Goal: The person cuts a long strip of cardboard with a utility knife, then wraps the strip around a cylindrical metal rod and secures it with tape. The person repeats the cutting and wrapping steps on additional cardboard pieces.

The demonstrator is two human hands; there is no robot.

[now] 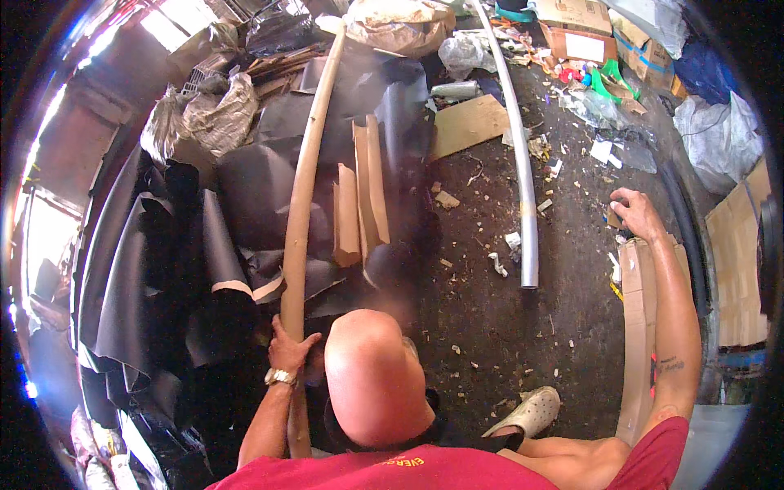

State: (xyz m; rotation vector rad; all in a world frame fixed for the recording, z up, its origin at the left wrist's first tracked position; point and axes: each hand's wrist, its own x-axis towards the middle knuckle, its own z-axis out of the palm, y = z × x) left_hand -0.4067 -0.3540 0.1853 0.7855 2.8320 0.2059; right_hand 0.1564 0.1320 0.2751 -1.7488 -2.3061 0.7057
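Note:
My left hand, with a metal watch at the wrist, is around a long brown pole, thumb on one side and fingers on the other. The pole runs away from me over sheets of black material. On the right, my right hand has its fingers bent over a small brown piece; whether they grip it cannot be made out. Just below that hand stands a long cardboard box, partly behind my forearm. Folded brown cardboard strips lie on the black sheets.
A silvery metal pipe lies lengthwise on the dark, littered floor. Beside it is a flat tan board. Cardboard boxes and plastic bags line the far right. A crumpled sack sits at left.

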